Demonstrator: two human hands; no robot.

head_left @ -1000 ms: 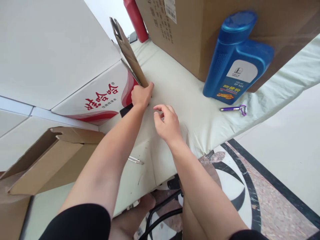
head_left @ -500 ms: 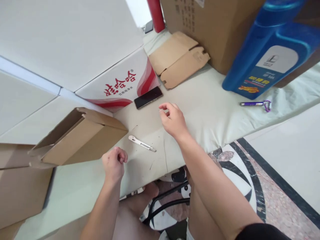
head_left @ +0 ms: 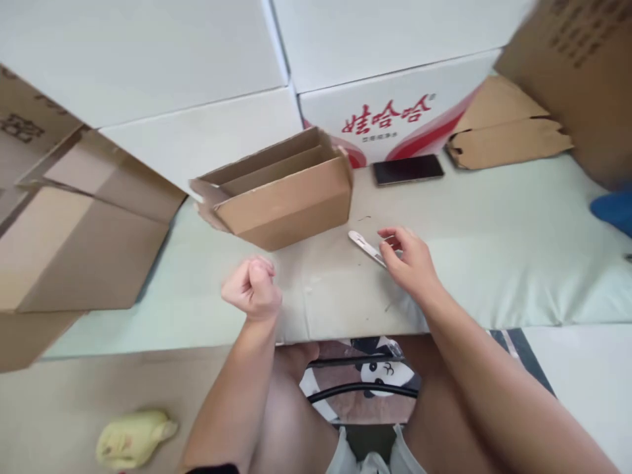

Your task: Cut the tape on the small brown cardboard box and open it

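My left hand (head_left: 253,288) is closed in a fist above the pale tabletop (head_left: 207,289), thumb folded over the fingers; anything inside it is hidden. Just behind it stands an open cardboard box (head_left: 296,207), long and narrow, its opening facing up. My right hand (head_left: 409,258) hovers by the utility knife (head_left: 364,247), with curved fingers and a gap between thumb and forefinger. Nothing shows in that gap. The white knife lies on the table, its near end partly covered by my right hand.
A black phone (head_left: 409,170) lies against the white printed carton (head_left: 395,118). Flattened cardboard (head_left: 513,141) rests at the back right, near a blue container (head_left: 615,210). Larger cardboard boxes (head_left: 83,257) stand at the left. On the floor lies a yellow bottle (head_left: 133,438).
My view has turned left, bringing the left boxes and yellow bottle into sight. My right hand has come from near the phone to beside the knife. My left hand stays closed.
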